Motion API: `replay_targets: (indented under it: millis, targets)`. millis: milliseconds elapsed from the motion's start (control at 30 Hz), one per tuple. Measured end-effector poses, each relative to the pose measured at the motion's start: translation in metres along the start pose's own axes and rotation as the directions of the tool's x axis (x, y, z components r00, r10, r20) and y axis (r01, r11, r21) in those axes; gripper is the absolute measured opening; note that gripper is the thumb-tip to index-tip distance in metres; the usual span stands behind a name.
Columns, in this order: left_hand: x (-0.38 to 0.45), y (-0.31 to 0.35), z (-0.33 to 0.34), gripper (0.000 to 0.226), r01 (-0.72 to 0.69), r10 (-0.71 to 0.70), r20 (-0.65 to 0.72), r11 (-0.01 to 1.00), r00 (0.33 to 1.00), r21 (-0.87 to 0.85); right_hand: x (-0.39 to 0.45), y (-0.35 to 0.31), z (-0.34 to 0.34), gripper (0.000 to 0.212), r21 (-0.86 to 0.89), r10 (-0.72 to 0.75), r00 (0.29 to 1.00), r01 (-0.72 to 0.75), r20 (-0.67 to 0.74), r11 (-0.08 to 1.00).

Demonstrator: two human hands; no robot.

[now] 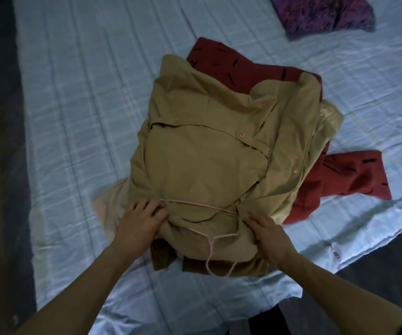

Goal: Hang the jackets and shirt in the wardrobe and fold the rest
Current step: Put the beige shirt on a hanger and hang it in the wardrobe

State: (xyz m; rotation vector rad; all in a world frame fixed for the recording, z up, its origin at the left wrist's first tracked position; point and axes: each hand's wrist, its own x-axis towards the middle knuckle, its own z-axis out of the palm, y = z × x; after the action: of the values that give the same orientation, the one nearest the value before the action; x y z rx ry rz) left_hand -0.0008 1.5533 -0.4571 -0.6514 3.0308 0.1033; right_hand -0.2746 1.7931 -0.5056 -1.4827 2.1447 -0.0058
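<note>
Step in hand judged as getting the pink hanger seated inside the tan jacket before lifting. Jacket lay bunched on the bed, near its front edge, collar end toward the camera, buttons up, on top of a red garment with dark dashes; a purple patterned garment sat well apart at the far corner. Hanger bar crossed the jacket's shoulder area, hook pointing toward the camera and resting over the dark collar lining. Left hand pressed on the left shoulder fabric at the left end of the bar, fingers curled into cloth; right hand pinched fabric at the right end of the bar. Both grips narrow, closed on jacket cloth rather than on the wire itself, as far as visible. Bar still showed on top of the fabric in the middle, so shoulders probably not yet fully over the hanger arms. To do it well: work one shoulder at a time, pull cloth over each arm end until the seam sits on the tip, keep the hook centred at the collar. Then lift by the hook only, slowly, so the red garment underneath stays on the bed and does not drag along. Risk: thin wire slipping out of one shoulder if lifted while lopsided. Wardrobe not identifiable in view.
</note>
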Motion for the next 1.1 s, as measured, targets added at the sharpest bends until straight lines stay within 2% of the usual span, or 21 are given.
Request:
replay_targets:
  millis: [67,133,267,333,400,500,533,600,667,800,933,1100]
  targets:
    - [0.011,0.003,-0.019,0.034,0.009,-0.009,-0.033,1.000,0.999,0.006,-0.003,0.003,-0.010,0.069,0.078,0.008,1.000,-0.010,0.022,0.997]
    - [0.021,0.007,-0.038,0.033,0.025,-0.024,-0.059,1.000,0.998,0.015,-0.007,0.003,-0.019,0.068,0.223,0.035,0.999,-0.032,-0.012,0.974]
    - [0.040,0.010,-0.074,0.034,0.074,-0.070,-0.144,0.997,0.987,0.019,-0.005,-0.005,-0.041,0.043,0.446,0.163,0.971,-0.071,-0.173,0.892]
    - [0.048,0.009,-0.094,0.033,0.102,-0.099,-0.158,0.995,0.982,0.005,-0.003,-0.008,-0.065,0.040,0.509,0.220,0.951,-0.082,-0.216,0.857]
    - [0.056,0.005,-0.109,0.021,0.139,-0.138,-0.169,0.990,0.976,-0.006,-0.002,-0.007,-0.088,0.037,0.536,0.244,0.917,-0.040,-0.316,0.843]
    - [0.072,0.002,-0.143,0.034,0.202,-0.212,-0.152,0.976,0.965,-0.078,-0.010,-0.004,-0.136,0.030,0.520,0.286,0.812,0.024,-0.508,0.854]
    - [0.078,0.002,-0.157,0.032,0.210,-0.223,-0.166,0.973,0.961,-0.092,-0.013,-0.003,-0.155,0.028,0.505,0.280,0.782,0.052,-0.557,0.861]
    - [0.089,0.005,-0.190,0.027,0.223,-0.243,-0.199,0.967,0.949,-0.120,-0.020,-0.003,-0.194,0.030,0.497,0.266,0.751,0.094,-0.604,0.863]
    - [0.099,0.008,-0.220,0.039,0.210,-0.244,-0.241,0.965,0.939,-0.157,-0.027,-0.006,-0.230,0.037,0.493,0.255,0.739,0.119,-0.624,0.862]
    - [0.119,0.012,-0.277,0.047,0.156,-0.228,-0.366,0.964,0.902,-0.217,-0.043,-0.010,-0.291,0.033,0.424,0.215,0.630,0.202,-0.747,0.883]
    - [0.131,0.012,-0.324,0.041,0.077,-0.225,-0.497,0.951,0.838,-0.300,-0.066,-0.018,-0.349,0.034,0.351,0.151,0.551,0.279,-0.821,0.894]
    - [0.133,0.012,-0.375,0.023,-0.018,-0.196,-0.560,0.936,0.805,-0.352,-0.086,-0.035,-0.408,0.033,0.205,0.020,0.474,0.342,-0.880,0.917]
